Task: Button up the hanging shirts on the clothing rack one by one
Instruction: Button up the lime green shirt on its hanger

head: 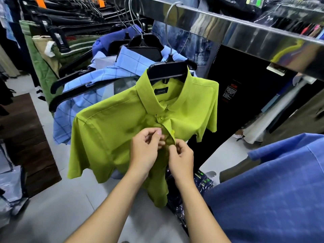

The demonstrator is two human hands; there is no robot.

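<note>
A lime green short-sleeved shirt hangs on a black hanger from the shiny metal rail. Its collar button is closed, and a second green button shows on the placket just below. My left hand pinches the left edge of the placket at mid-chest. My right hand pinches the right edge right beside it, fingertips almost touching the left hand's. The placket under my fingers is hidden.
Light blue checked shirts hang on black hangers behind the green one, with a darker blue shirt further back. A blue garment fills the lower right. Dark trousers hang at the upper left. A brown wooden unit stands left on the grey floor.
</note>
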